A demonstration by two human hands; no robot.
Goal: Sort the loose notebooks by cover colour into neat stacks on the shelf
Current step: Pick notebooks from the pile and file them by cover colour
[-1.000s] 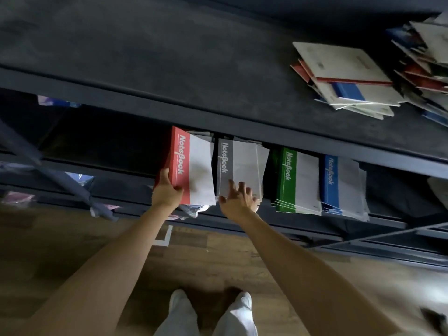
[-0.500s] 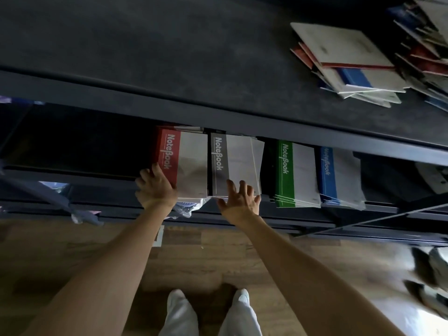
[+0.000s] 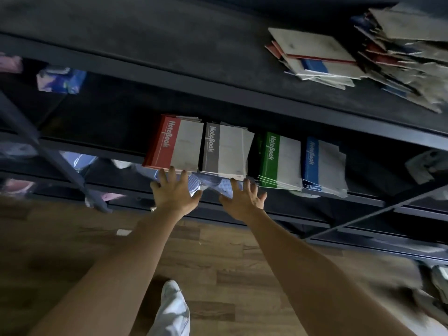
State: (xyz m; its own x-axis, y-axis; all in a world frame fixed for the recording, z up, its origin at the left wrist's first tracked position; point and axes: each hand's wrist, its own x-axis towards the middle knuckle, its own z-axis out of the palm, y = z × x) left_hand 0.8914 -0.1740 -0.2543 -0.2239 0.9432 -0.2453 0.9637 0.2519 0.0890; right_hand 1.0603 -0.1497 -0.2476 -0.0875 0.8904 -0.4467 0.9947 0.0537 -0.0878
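Dark metal shelving over a wood-plank floor (image 3: 218, 263), seen from above, with the person's pale trouser leg (image 3: 172, 309) at the bottom. The top shelf (image 3: 145, 40) is a flat dark board, and a loose pile (image 3: 315, 52) of notebooks sits messily at its right end. On the lower shelf (image 3: 97, 122) there are four sorted piles side by side: red stack (image 3: 174, 144), grey stack (image 3: 224, 150), green stack (image 3: 278, 161) and blue stack (image 3: 323, 166).

Both hands are flat with the fingers spread, and neither has hold of anything. The left hand (image 3: 173, 192) has its fingertips up at the front edge of the red stack, and the right hand (image 3: 243, 202) is the same at the grey one.

Versus half a second ago, the left hand was curled round the red stack's near left corner, and now it has let go and opened out under the front edge. The red stack sits squarer next to the grey (a second back it was visibly tilted). The right hand has barely moved.

Hard to call: I can't tell whether the fingertips actually press the edges or just meet them. The heap at the far right is cut off by the frame. The stuff on the shelves below, like the plastic-wrapped thing (image 3: 211, 184) between the hands, is too blurry to name.
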